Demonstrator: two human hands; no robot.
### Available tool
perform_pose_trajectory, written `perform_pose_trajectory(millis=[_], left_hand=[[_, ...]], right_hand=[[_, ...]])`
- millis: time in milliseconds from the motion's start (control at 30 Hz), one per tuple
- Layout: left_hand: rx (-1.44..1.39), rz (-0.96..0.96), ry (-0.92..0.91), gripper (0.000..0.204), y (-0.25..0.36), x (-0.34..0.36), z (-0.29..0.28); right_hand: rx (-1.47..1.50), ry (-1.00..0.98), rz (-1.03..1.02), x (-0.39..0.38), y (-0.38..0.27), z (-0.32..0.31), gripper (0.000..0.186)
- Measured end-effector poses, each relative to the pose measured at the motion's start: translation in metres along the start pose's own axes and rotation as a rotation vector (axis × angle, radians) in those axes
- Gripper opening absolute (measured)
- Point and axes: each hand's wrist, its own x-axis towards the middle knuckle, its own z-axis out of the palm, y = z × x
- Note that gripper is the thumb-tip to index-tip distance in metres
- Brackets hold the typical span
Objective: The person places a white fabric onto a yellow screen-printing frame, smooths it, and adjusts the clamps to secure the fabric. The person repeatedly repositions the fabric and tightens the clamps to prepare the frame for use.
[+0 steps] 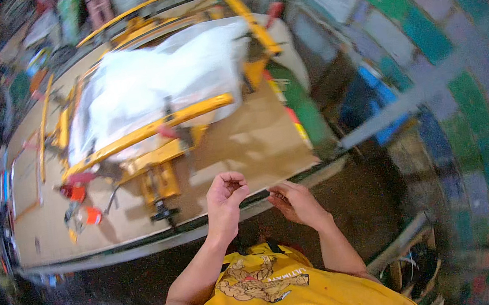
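Observation:
My left hand (228,201) is raised near the front edge of the brown-topped workbench (255,139), fingers curled toward the thumb; whatever they hold is too small to tell. Just right of it, my right hand (297,204) has bent fingers pinched at the tips on something I cannot make out. Beyond both hands, a yellow frame (201,103) with clamps surrounds a rumpled white sheet (147,72). A black-and-yellow clamp fitting (160,194) sits at the bench's near edge, left of my hands.
Red-and-orange tools (81,198) lie on the bench's left part, beside a thin rectangular frame (25,181). A green board (302,120) runs along the right edge. Blue objects (373,98) stand by the patchwork-coloured wall (461,105). A metal rail (404,236) is at the lower right.

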Motion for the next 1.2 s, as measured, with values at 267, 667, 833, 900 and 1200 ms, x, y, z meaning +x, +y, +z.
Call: perform_pose_trajectory(millis=[267, 667, 833, 900, 1200], left_hand=[[0.128, -0.156, -0.468, 0.021, -0.042, 0.027, 0.135], [0.314, -0.396, -0.915, 0.016, -0.127, 0.053, 0.288], [0.494, -0.347, -0.965, 0.016, -0.162, 0.082, 0.351], [0.501, -0.323, -0.902, 0.017, -0.175, 0.089, 0.377], [0.562, -0.263, -0.787, 0.024, -0.198, 0.123, 0.465]], right_hand=[[-0.161, 0.329, 0.391, -0.094, 0.025, -0.130, 0.025], [-0.276, 0.417, 0.543, -0.159, 0.107, -0.227, 0.026], [-0.321, 0.318, 0.357, -0.120, 0.184, -0.299, 0.025], [-0.315, 0.279, 0.275, -0.105, 0.209, -0.325, 0.025], [-0.033, 0.306, 0.280, -0.040, 0.282, -0.433, 0.025]])
